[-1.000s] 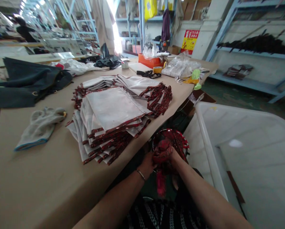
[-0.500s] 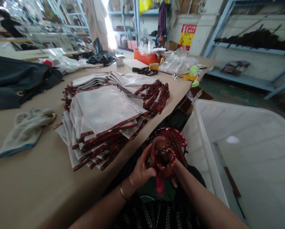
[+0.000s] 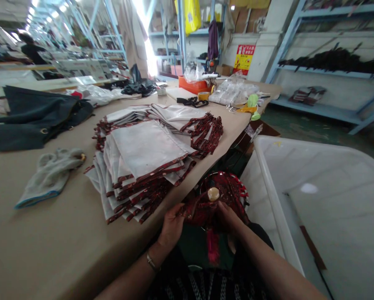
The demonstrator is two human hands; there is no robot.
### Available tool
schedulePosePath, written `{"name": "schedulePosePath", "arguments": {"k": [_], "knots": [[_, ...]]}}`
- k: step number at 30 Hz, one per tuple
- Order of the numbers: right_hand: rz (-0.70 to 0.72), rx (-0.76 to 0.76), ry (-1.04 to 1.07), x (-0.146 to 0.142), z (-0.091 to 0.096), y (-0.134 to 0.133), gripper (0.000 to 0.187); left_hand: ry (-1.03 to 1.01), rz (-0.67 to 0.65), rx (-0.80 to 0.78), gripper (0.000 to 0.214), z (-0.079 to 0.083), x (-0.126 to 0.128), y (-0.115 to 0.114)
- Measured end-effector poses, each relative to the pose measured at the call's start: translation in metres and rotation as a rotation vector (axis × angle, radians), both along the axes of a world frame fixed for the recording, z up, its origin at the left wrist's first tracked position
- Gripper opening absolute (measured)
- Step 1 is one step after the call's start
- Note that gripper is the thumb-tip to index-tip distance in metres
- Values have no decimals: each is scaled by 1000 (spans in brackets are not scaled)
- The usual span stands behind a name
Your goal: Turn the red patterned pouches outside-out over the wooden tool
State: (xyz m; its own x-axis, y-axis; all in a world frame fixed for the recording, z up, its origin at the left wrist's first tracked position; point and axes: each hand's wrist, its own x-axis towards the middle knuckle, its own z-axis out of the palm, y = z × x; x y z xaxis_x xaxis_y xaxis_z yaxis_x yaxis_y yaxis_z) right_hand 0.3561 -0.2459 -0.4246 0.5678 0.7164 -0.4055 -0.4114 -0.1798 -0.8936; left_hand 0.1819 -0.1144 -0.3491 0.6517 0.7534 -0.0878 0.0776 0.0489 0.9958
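Observation:
A dark red patterned cloth piece point(image 3: 197, 211) is spread between my two hands, over my lap. My left hand point(image 3: 171, 227) grips its left edge, thumb on top. At its right side my right hand point(image 3: 229, 217) is closed on the cloth, most of the fingers hidden beneath. A round, shiny cream-gold disc point(image 3: 213, 194) shows at the cloth's upper edge; whether it is attached, I cannot tell. Below hangs a bright pink-red tassel-like strip point(image 3: 212, 248). Behind the hands is a round-rimmed bundle of dark red cloth point(image 3: 232, 187).
Pale cloth pieces with dark red edging point(image 3: 149, 146) are stacked on the table point(image 3: 64, 246) to the left. A work glove point(image 3: 51, 177) and dark grey cloth point(image 3: 39, 118) lie further left. A large white bin point(image 3: 269, 200) stands close on my right.
The red cloth, rolled into a ring-like opening before, is now stretched out flatter. My left hand has moved left with its edge, and the round disc has come into view.

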Motion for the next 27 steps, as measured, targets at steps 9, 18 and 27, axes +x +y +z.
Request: {"name": "schedulePosePath", "arguments": {"k": [9,18,27], "knots": [[458,339,-99,28,129,15,46,-109,-293,412,50,123,8,15],[-300,209,-482,74,220,26,32,-207,93,916,30,183,-41,77],[-151,-483,-787,100,15,1,36,353,-8,1494,16,152,-59,88]]}}
